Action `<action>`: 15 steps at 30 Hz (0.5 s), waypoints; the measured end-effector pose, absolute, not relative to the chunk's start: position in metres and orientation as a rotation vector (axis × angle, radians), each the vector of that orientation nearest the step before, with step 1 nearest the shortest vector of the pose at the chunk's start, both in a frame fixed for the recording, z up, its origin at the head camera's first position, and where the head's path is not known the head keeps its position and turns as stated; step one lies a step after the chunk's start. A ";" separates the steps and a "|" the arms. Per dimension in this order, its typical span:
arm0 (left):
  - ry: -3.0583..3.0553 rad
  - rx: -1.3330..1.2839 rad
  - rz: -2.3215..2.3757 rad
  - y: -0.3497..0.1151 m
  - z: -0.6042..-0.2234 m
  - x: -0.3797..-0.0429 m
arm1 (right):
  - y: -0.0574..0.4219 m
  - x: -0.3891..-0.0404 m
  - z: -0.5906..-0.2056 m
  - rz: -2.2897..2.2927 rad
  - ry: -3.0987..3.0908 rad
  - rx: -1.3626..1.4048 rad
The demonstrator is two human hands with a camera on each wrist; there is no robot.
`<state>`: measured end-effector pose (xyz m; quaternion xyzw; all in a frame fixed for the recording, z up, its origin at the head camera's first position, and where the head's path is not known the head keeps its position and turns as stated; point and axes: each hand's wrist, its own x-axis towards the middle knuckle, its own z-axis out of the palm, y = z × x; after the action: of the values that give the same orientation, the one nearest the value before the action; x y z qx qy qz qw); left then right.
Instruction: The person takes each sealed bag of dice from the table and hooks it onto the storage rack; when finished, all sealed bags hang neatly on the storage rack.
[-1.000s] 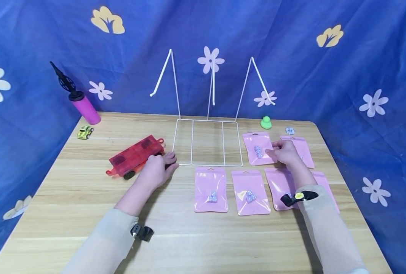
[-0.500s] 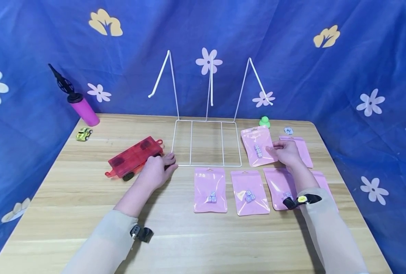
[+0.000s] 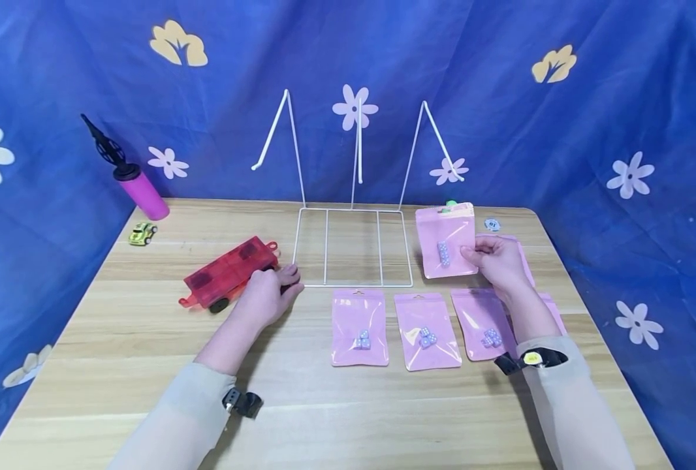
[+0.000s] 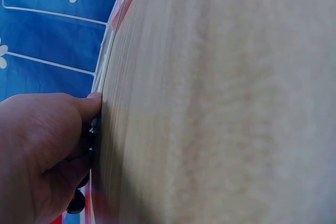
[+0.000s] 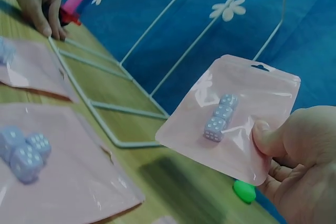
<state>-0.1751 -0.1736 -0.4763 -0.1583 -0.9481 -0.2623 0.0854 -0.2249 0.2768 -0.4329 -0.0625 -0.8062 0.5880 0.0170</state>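
My right hand point(image 3: 497, 262) pinches a pink zip pouch point(image 3: 433, 245) by its right edge, thumb in front. The pouch is raised upright off the table, and three pale purple dice point(image 5: 220, 117) lie in a row inside it. A white wire display rack point(image 3: 379, 251) with three upright hooks stands at the table's back. My left hand point(image 3: 268, 294) grips the rack's front left corner, thumb and fingers at the wire. In the left wrist view the left thumb point(image 4: 92, 106) lies at the wire by the tabletop. A red toy trailer point(image 3: 230, 269) sits beside that hand.
More pink pouches with dice lie flat, among them a left pouch point(image 3: 348, 320) and a middle pouch point(image 3: 418, 313). A pink pump point(image 3: 145, 196), a small toy car point(image 3: 143, 234) and a blue-white chip point(image 3: 491, 224) are near the back. The held pouch partly hides a green toy.
My right hand has lifted the pouch from lying on the table to upright, its top now in front of the green toy. The left hand stays on the rack corner.
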 end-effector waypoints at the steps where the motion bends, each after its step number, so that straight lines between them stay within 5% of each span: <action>1: -2.826 -0.472 -0.779 -0.174 -0.477 -0.175 | 0.276 -0.223 -0.430 1.847 -2.483 -0.193; 15: -2.820 -0.482 -0.752 -0.174 -0.479 -0.176 | 0.277 -0.190 -0.394 2.111 -2.147 -0.067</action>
<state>-0.1763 -0.1742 -0.4788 -0.1623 -0.9493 -0.2531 0.0918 -0.1903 0.2771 -0.3943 -0.0221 -0.7115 0.6994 0.0648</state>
